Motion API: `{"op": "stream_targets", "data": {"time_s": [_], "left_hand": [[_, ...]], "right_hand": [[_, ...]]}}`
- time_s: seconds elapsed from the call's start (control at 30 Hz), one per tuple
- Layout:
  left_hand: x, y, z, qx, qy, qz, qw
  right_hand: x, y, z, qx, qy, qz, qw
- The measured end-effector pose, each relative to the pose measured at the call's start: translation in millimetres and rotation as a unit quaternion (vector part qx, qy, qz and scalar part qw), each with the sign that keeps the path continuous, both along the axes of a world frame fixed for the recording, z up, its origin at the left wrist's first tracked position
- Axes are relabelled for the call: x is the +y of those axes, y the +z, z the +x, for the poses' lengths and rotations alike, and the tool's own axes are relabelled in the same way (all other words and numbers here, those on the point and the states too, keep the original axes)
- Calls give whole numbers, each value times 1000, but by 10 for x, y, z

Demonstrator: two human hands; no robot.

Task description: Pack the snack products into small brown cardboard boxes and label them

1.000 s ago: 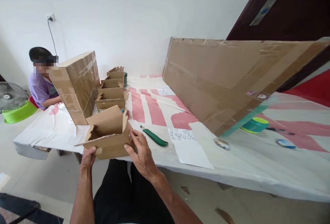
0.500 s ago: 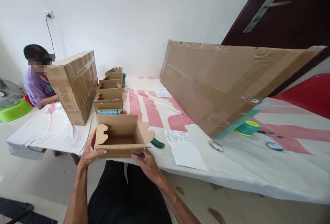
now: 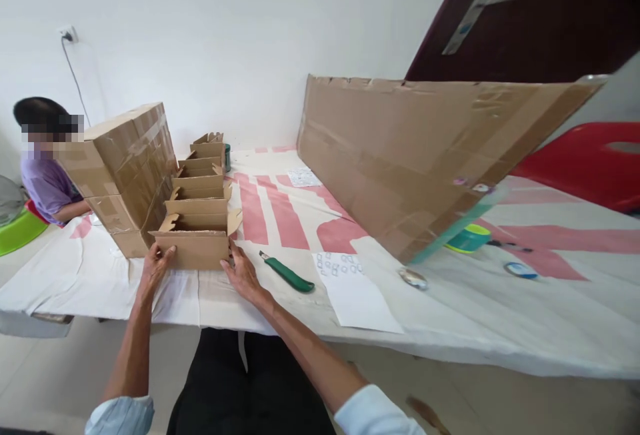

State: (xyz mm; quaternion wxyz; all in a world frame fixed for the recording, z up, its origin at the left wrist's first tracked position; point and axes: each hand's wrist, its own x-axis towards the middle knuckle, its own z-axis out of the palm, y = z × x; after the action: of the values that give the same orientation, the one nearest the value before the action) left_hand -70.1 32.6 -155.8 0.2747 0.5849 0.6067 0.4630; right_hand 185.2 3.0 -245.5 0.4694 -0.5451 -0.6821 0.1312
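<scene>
Gripping open carton with left hand and right hand, lower left; long axis left-right, mouth up; carton row behind, knife lower centre.

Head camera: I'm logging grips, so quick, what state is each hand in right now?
Left hand: holding the nearest open box at its left end.
Right hand: holding that box's right end.

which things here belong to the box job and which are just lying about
Seem part of the job:
- front box, left hand and right hand on it
- boxes behind it

Apparently just lying about:
- green knife
- paper
- teal-and-yellow roll
</scene>
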Motion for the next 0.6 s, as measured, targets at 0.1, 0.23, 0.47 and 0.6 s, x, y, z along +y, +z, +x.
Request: {"op": "stream_targets", "data": {"time_s": [0.1, 0.23, 0.47, 0.6], "left_hand": [[-134, -17, -58, 64, 76, -34, 995], [-391, -80, -64, 175, 110, -79, 975], [-373, -154, 442, 230, -13, -42, 972], [-305, -207, 685, 238, -52, -15, 970]], "right_hand": [[2, -41, 6, 14, 4, -26, 1000], [-127, -39, 39, 11, 23, -39, 999], [-202, 121, 112, -14, 25, -53, 998], [-332, 110, 261, -74, 18, -25, 997]]}}
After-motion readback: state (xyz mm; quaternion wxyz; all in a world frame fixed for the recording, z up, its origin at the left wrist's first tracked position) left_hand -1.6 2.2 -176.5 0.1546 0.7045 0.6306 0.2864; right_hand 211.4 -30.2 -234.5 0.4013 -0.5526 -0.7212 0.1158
